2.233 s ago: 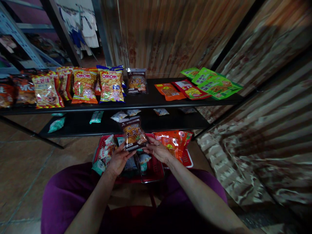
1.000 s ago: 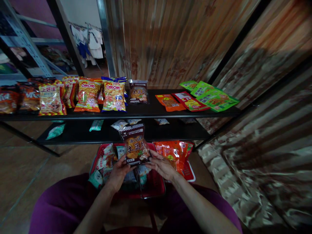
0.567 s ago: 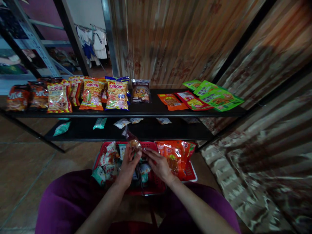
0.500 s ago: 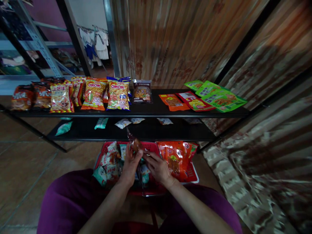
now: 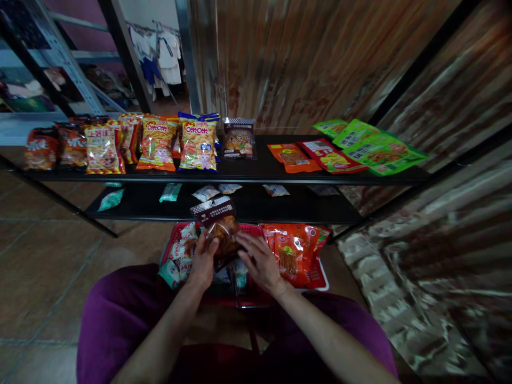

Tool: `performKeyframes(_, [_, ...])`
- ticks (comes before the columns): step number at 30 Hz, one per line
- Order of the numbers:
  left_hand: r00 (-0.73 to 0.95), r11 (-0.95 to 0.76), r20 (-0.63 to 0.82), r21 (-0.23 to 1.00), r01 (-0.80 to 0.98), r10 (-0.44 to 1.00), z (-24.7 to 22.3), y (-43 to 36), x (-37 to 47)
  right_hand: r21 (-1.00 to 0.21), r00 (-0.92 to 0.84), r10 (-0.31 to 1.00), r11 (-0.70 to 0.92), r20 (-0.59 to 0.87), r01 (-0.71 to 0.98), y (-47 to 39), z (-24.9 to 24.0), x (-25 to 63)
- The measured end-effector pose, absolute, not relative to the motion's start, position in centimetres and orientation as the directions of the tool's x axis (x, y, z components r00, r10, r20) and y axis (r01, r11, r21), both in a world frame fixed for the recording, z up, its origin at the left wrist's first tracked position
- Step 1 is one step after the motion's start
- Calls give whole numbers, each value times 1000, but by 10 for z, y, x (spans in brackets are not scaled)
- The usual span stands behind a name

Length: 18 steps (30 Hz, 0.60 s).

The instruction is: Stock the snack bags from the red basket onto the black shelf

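Observation:
A brown snack bag (image 5: 224,229) with a dark checkered top band is tilted above the red basket (image 5: 252,229). My left hand (image 5: 204,261) grips its left side, thumb on the front. From the right, my right hand (image 5: 258,261) lays outstretched fingers against the bag's edge; its thumb is apart from them. Below, small white and green packets (image 5: 182,253) fill the basket's left part, and orange snack packs (image 5: 292,253) stand at its right. The bag and my hands hide the basket's middle. A similar brown bag (image 5: 239,140) stands upright on the upper shelf.
The black upper shelf (image 5: 256,173) carries yellow and orange snack bags (image 5: 158,141) at left and green packs (image 5: 376,146) lying flat at right. On the lower shelf (image 5: 248,208) are several small packets (image 5: 172,192). A black post (image 5: 424,64) rises at right.
The brown bag has turned so its printed front and top band face me. My right fingers have straightened along its edge. The view has shifted slightly.

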<state>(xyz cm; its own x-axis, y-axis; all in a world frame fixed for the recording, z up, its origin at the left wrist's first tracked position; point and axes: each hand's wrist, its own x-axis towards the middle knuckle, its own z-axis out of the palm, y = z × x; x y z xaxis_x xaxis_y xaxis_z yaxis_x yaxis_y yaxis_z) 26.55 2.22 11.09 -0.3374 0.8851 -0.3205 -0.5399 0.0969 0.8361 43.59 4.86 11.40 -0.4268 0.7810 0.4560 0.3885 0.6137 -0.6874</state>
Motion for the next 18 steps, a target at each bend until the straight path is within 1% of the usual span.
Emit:
performKeyframes(1, [-315, 110, -333, 822, -559, 889, 109, 21, 262, -785, -296, 865, 495, 405, 372, 56, 115, 439])
performKeyframes(2, [-290, 134, -353, 808, -573, 890, 108, 19, 260, -880, -186, 931, 358, 313, 310, 64, 116, 443])
performKeyframes(3, [-268, 164, -375, 800, -577, 887, 108, 17, 258, -956, -117, 975, 212, 191, 201, 72, 117, 445])
performKeyframes(4, [-242, 199, -394, 797, -570, 887, 108, 14, 258, -996, -88, 994, 66, 60, 68, 78, 118, 448])
performKeyframes(5, [-211, 229, -404, 797, -559, 890, 108, 13, 257, -995, -97, 993, -67, -61, -67, 84, 119, 449])
performKeyframes(6, [-174, 255, -409, 794, -551, 896, 109, 11, 258, -968, -125, 980, -175, -153, -180, 87, 119, 449])
performKeyframes(7, [-135, 278, -410, 790, -546, 902, 109, 9, 258, -932, -157, 964, -251, -215, -263, 90, 119, 449])
performKeyframes(9, [-61, 317, -413, 777, -544, 909, 108, 7, 259, -874, -200, 939, -335, -279, -352, 91, 120, 446])
performKeyframes(12, [2, 356, -417, 774, -524, 909, 106, 4, 260, -829, -208, 927, -373, -313, -415, 90, 118, 441])
performKeyframes(18, [-56, 376, -453, 797, -473, 890, 104, 1, 259, -790, -214, 916, -401, -340, -464, 92, 113, 438])
